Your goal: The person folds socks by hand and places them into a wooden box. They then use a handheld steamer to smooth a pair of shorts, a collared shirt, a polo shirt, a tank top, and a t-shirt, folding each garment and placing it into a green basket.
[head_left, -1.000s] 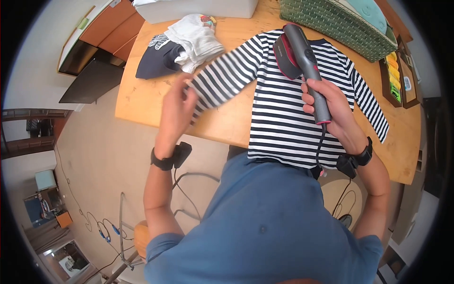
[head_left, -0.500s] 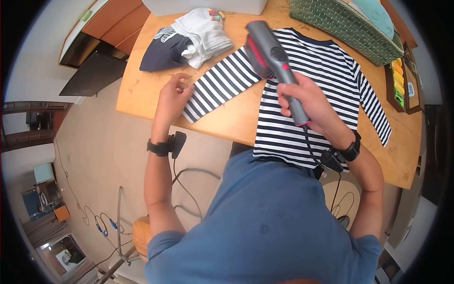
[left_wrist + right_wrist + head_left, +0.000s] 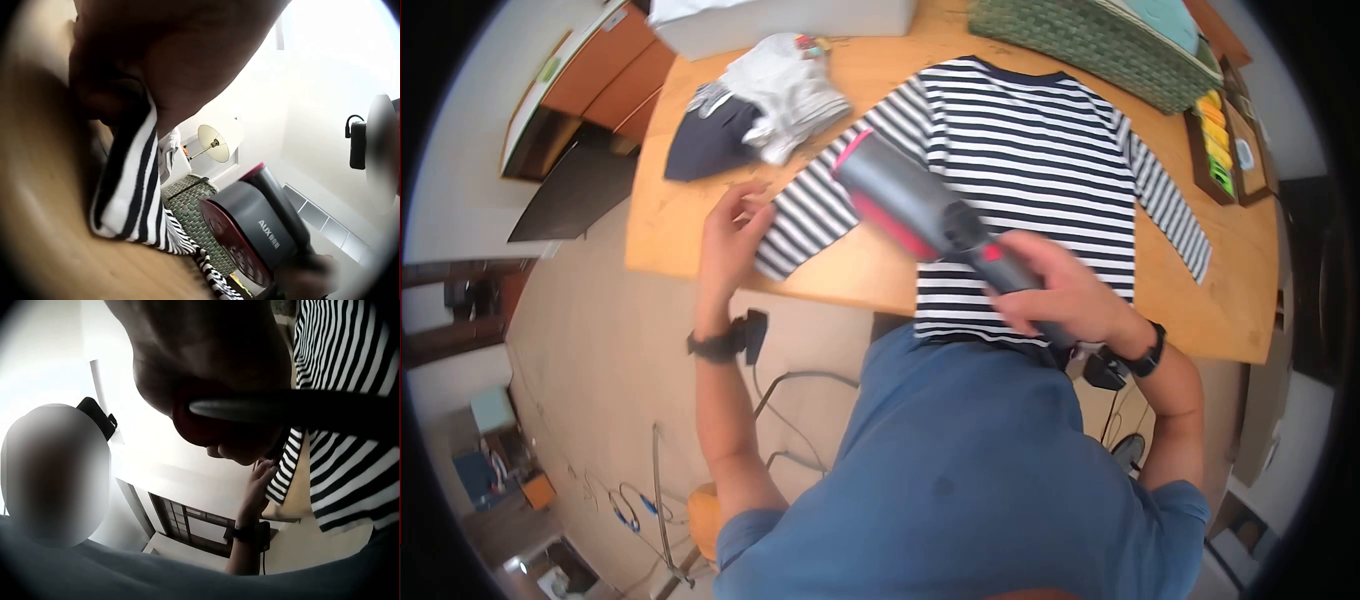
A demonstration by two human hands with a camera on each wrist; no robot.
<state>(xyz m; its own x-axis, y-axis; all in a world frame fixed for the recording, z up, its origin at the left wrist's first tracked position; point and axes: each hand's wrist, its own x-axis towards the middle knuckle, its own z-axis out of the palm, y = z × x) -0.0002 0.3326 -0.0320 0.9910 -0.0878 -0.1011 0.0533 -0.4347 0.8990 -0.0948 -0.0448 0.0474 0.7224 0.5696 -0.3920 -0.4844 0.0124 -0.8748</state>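
Note:
A navy-and-white striped long-sleeved shirt lies spread on the wooden table. My left hand pinches the cuff end of its left-side sleeve; the left wrist view has the cuff lifted at its near edge. In my right hand I grip the handle of a grey and red handheld garment steamer. Its head passes over the sleeve and the shirt's side in the head view. Seen from the left wrist, the steamer's red plate with holes faces the sleeve, held above the cloth.
Folded white and navy clothes lie beyond the left hand. A white box and a green woven basket stand at the table's far side. Wooden trays sit at right. A dark cord trails from the steamer.
The steamer has swung from above the shirt's chest leftward and nearer my body, over the sleeve. My left hand has stayed at the cuff, and the sleeve has come down lower.

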